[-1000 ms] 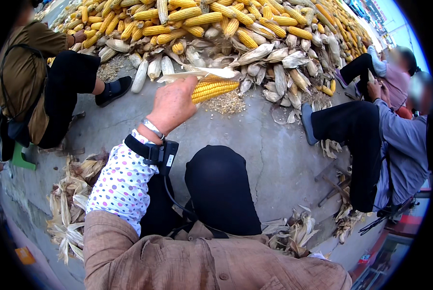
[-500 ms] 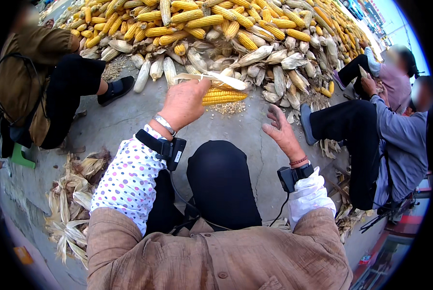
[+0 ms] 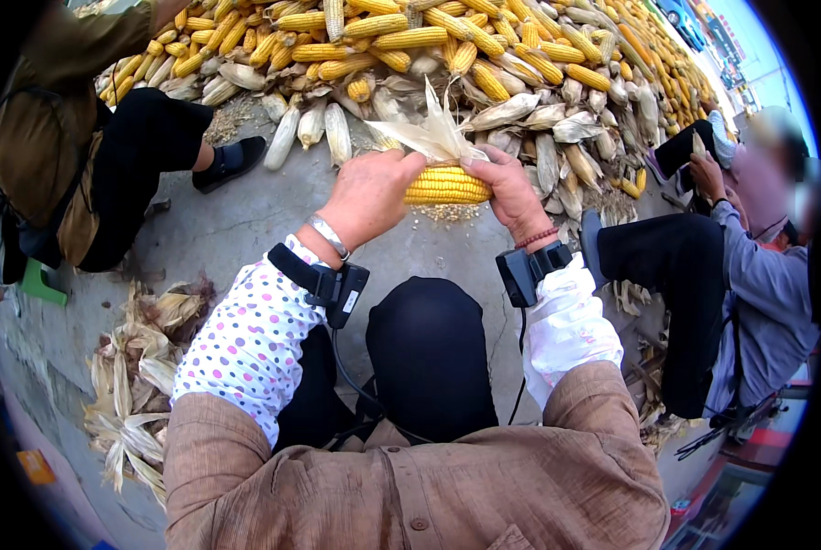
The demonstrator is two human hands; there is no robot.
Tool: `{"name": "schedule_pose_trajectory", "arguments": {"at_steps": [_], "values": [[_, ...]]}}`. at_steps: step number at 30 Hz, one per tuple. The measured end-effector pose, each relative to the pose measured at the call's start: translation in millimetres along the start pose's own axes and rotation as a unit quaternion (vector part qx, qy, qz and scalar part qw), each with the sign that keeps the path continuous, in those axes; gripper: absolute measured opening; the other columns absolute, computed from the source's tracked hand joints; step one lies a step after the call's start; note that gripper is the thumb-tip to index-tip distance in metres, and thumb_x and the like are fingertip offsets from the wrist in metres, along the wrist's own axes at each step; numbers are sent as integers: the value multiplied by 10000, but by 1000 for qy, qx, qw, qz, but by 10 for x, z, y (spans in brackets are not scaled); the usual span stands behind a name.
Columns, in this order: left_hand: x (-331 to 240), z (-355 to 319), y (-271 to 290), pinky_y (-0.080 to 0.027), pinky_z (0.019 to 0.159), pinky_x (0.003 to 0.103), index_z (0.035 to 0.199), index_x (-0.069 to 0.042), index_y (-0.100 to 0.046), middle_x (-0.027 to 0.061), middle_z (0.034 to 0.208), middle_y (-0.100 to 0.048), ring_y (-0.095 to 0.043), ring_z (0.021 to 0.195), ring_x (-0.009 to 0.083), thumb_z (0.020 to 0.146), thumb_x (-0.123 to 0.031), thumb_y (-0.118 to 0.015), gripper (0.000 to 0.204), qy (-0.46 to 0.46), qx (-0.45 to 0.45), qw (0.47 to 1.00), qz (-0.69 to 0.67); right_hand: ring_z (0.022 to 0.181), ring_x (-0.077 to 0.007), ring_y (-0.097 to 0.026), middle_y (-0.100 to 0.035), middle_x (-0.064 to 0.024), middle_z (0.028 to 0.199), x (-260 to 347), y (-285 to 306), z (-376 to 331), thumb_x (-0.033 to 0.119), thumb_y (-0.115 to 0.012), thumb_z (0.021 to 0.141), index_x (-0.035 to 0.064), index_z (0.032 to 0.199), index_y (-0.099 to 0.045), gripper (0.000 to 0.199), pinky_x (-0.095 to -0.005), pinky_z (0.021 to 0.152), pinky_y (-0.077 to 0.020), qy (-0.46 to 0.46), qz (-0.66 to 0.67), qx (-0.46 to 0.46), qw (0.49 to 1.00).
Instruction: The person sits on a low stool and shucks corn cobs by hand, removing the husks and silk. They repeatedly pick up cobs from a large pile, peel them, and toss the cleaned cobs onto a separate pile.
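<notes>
Head view: left hand (image 3: 366, 195) and right hand (image 3: 511, 194) both clamp one yellow corn cob (image 3: 447, 184), held above the knees before the corn pile (image 3: 484, 55). Cob looks stiff and light, husk (image 3: 429, 133) papery; best gripped at the ends.

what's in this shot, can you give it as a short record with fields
left hand: left hand grips the husk end of the corn cob
right hand: right hand holds the cob's other end
cob: yellow kernels bare, pale husk peeled up and standing above it
ground below: loose kernels on concrete
behind: big corn pile, husked and unhusked ears mixed
left side: heap of stripped husks by the person's leg
wrists: black device strapped on each
others: one person seated at left, another at right
</notes>
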State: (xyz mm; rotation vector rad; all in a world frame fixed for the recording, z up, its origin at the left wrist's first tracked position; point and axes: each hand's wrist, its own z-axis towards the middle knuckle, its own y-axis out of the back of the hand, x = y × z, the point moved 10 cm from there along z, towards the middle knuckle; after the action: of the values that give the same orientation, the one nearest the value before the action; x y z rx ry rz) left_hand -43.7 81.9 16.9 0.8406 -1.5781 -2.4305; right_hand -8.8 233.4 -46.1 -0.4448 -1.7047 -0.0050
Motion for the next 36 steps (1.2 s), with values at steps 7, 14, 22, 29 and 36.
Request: {"name": "schedule_pose_trajectory", "arguments": {"at_steps": [7,14,22,29,36], "values": [[-46,33,-15,-477,669,418,1047,-113,-556,104,833,-603,-603,799,321,665,-34,-606,394,7,-5,1000,-14,800,-141,-599,-628,-76,934,56,271,19,47,-575,866,-45,1029,-582,188,-259,725,-491,122,58,-145,980],[-129,6,-85,-477,681,434,1077,-90,-517,146,846,-612,-604,813,344,667,-52,-598,419,47,45,996,-54,848,-190,-589,-611,-112,951,-52,792,66,42,-477,911,-56,1140,-508,251,-338,767,-486,122,241,-264,926],[-165,50,-201,-471,672,428,1051,-63,-529,167,807,-619,-608,781,351,660,-115,-612,403,83,74,988,-104,457,-147,-344,-390,-8,576,-251,1011,143,97,-366,865,71,801,-461,117,-339,482,-408,30,418,-254,871],[-8,-126,-511,-457,576,293,1014,-18,-553,50,758,-599,-568,656,149,627,-151,-728,444,217,181,883,-374,498,-132,-374,-404,-8,614,-458,1748,-129,147,-441,867,80,808,-454,90,-293,455,-286,-7,396,-330,857],[354,-184,-495,-441,543,255,1026,-16,-545,39,811,-602,-548,640,103,685,-150,-734,412,332,121,763,-541,581,-244,-575,-597,-145,654,-1424,2639,-2139,241,-543,825,-38,793,-592,285,-376,571,-450,-174,-401,-356,826]]}}
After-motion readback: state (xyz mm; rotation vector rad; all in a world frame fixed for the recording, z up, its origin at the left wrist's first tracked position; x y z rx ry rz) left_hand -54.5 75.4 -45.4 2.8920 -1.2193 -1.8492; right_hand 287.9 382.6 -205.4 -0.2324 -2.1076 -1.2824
